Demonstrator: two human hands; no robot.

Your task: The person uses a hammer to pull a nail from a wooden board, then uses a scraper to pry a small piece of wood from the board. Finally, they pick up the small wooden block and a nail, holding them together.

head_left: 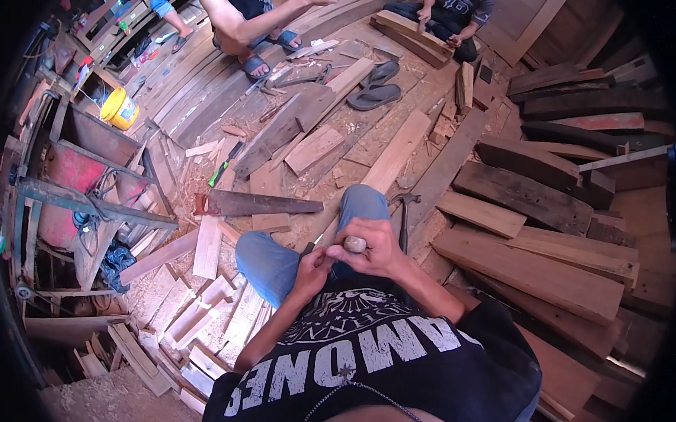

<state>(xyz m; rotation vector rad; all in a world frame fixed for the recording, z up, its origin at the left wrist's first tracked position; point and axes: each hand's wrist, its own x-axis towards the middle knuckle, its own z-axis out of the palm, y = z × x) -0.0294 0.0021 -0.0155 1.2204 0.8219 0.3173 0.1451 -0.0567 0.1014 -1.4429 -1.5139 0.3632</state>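
Observation:
My right hand (376, 248) is closed around a wooden handle (355, 244), whose pale rounded end sticks up out of the fist. The rest of that tool is hidden by my fingers. My left hand (312, 273) is beside it, its fingers pinched together against the right hand's fingertips; what they hold is hidden. Both hands are above my lap, between my knees. A hammer (405, 214) with a dark head is just beyond my right hand. Ahead of my left knee lies a handsaw (263, 203), its blade pointing right.
Stacked boards (530, 271) fill the right side. Wood offcuts (207, 308) and shavings cover the floor at left, near a metal-framed machine (92, 197). A green-handled tool (219, 173), sandals (375, 96) and a yellow bucket (118, 109) are farther off. Two people sit or crouch ahead.

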